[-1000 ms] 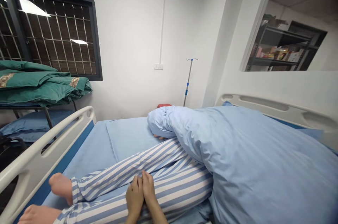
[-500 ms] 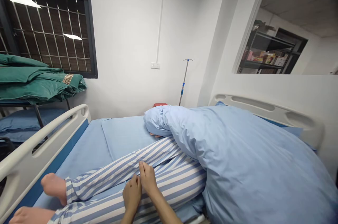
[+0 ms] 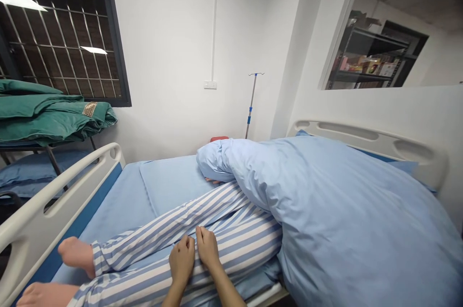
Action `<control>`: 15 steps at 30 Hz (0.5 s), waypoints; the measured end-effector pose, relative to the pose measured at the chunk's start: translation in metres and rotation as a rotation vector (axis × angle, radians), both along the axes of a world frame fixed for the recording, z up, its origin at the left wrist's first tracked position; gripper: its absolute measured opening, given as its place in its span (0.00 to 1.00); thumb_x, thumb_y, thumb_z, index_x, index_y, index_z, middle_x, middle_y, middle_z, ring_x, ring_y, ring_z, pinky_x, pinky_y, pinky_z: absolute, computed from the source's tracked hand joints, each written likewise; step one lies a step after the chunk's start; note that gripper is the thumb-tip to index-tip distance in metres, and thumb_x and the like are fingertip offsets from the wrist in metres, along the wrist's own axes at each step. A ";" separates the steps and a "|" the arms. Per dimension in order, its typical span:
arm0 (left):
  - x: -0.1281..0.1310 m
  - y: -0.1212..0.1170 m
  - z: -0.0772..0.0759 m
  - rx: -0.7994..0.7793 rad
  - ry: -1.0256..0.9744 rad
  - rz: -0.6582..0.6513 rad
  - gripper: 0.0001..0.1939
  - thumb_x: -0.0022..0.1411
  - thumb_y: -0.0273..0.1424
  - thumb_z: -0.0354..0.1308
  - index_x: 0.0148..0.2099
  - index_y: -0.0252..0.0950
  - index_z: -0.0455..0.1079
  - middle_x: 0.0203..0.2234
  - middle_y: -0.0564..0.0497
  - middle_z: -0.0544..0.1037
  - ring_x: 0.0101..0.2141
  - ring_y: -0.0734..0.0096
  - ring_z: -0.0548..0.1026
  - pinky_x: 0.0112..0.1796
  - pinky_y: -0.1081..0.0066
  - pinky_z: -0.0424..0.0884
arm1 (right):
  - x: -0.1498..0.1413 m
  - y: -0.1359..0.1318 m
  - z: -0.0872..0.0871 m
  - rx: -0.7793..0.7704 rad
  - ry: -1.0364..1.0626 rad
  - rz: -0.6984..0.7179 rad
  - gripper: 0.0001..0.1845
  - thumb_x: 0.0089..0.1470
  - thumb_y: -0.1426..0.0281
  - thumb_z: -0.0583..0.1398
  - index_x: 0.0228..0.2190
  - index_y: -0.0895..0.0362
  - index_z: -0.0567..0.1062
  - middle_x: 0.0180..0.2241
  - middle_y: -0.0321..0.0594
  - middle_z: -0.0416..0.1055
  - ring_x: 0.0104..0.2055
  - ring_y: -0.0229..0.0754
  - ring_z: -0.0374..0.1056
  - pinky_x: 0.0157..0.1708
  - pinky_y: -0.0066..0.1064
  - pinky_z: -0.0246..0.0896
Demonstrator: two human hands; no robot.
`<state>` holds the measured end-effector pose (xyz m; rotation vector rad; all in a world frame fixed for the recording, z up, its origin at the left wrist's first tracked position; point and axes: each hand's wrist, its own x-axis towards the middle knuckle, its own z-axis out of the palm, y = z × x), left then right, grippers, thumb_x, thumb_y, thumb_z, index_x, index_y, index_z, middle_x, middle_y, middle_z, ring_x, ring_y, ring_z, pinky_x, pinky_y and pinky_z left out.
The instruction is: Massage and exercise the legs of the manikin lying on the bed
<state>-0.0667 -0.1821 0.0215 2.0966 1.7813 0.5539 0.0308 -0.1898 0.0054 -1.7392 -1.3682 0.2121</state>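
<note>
My left hand is closed in a loose fist over the near leg of a lying figure in blue-and-white striped trousers. Just to its right, my right hand is a fist too, a small gap between them. Both are at the near thigh and knee area; whether they press on the cloth or hover is hard to see. Nothing shows in either fist. The figure's smooth, manikin-like feet are bare at the left. A light blue quilt covers its upper body.
The bed has a light blue sheet, a footboard at left and a headboard at right. An IV pole stands behind it. Folded green bedding lies on a rack below a barred window.
My right hand moved away from the left, lifted forward, then came back down beside it, leaving a gap. Both hands stay fisted. The view shifted slightly; the figure and quilt look unchanged.
</note>
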 end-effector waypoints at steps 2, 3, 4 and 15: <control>-0.001 0.002 -0.002 0.002 -0.023 -0.006 0.14 0.61 0.34 0.40 0.31 0.39 0.66 0.29 0.50 0.76 0.33 0.68 0.71 0.31 0.72 0.56 | 0.001 0.001 0.003 0.037 0.061 0.005 0.25 0.60 0.61 0.42 0.19 0.57 0.68 0.19 0.39 0.67 0.23 0.36 0.60 0.25 0.28 0.41; -0.001 0.003 -0.003 0.003 -0.041 -0.015 0.14 0.60 0.34 0.40 0.30 0.39 0.65 0.29 0.50 0.75 0.32 0.69 0.71 0.30 0.73 0.56 | 0.001 0.001 0.003 0.053 0.089 0.005 0.25 0.59 0.60 0.43 0.19 0.57 0.67 0.18 0.38 0.66 0.22 0.36 0.59 0.25 0.28 0.41; -0.001 0.005 -0.003 0.003 -0.069 -0.029 0.13 0.60 0.34 0.41 0.29 0.39 0.64 0.27 0.51 0.75 0.31 0.69 0.70 0.30 0.73 0.55 | 0.001 0.001 0.003 0.068 0.115 0.003 0.25 0.59 0.60 0.43 0.18 0.57 0.67 0.18 0.37 0.66 0.22 0.36 0.59 0.24 0.28 0.41; 0.036 0.013 0.044 0.111 -0.618 -0.023 0.17 0.58 0.36 0.42 0.19 0.38 0.50 0.13 0.58 0.57 0.20 0.75 0.59 0.25 0.74 0.54 | 0.008 0.005 -0.001 0.208 0.427 0.016 0.25 0.57 0.57 0.45 0.17 0.58 0.64 0.17 0.35 0.62 0.22 0.36 0.55 0.24 0.26 0.46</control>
